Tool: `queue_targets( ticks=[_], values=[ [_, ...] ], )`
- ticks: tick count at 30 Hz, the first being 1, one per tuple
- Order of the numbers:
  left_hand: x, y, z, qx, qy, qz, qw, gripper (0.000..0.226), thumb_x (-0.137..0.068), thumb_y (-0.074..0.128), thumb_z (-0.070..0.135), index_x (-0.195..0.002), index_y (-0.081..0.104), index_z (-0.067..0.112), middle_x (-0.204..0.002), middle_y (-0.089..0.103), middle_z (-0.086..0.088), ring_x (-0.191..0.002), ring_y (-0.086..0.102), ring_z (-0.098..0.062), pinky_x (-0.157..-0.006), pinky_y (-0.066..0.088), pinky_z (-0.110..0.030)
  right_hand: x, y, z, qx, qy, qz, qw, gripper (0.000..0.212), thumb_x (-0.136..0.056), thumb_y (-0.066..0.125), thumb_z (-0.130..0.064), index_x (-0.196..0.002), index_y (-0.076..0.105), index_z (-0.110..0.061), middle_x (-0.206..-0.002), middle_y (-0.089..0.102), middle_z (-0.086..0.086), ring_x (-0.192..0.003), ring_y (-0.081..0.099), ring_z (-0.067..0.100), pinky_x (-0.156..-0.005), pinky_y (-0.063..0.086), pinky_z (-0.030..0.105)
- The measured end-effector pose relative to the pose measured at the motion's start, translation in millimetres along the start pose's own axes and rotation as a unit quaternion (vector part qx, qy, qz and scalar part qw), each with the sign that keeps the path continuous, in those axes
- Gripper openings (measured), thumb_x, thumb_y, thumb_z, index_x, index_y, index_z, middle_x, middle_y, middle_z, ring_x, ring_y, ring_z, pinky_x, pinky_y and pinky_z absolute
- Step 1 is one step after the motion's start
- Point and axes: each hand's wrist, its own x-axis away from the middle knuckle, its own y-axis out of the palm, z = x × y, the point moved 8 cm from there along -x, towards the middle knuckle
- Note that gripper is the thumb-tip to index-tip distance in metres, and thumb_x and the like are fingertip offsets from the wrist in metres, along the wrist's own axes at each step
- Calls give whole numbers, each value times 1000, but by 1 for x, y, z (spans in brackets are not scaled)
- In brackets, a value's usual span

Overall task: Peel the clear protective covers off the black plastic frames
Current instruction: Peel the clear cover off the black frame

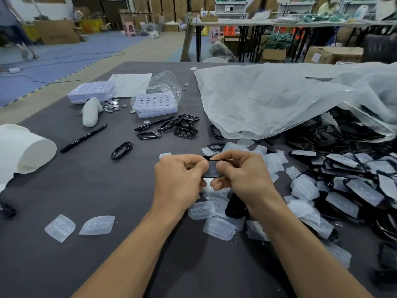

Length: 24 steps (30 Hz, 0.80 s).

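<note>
There was only one camera, worn on the person's head. It looked forward and down, close over the dark bench (90,190), and saw the room far behind.

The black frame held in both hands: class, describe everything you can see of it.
The black frame is a thin, dark, glossy plastic piece, largely hidden by fingers. It is held above the grey table, its length running left to right. The left hand pinches its left end, the right hand its right end. Whether it has been peeled cannot be told.
</note>
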Motion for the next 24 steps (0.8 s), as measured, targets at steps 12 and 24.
queue_targets(
  ticks=[12,24],
  values=[
    [0,17,-8,63,-44,-116,990,35,-96,64,-5,-89,81,24,-74,79,-9,-61,74,-17,-63,64,-31,3,-9,5,-22,31,9,999,29,-88,58,19,-93,74,-5,-59,67,10,-46,61,22,-50,54,28],
    [2,16,-13,48,-51,-79,994,26,-89,71,5,-77,83,25,-67,76,-10,-56,71,-22,-62,63,-40,5,-12,-2,69,16,-4,997,30,-92,54,8,-94,76,-13,-59,67,9,-48,57,18,-51,52,31]
  ],
)
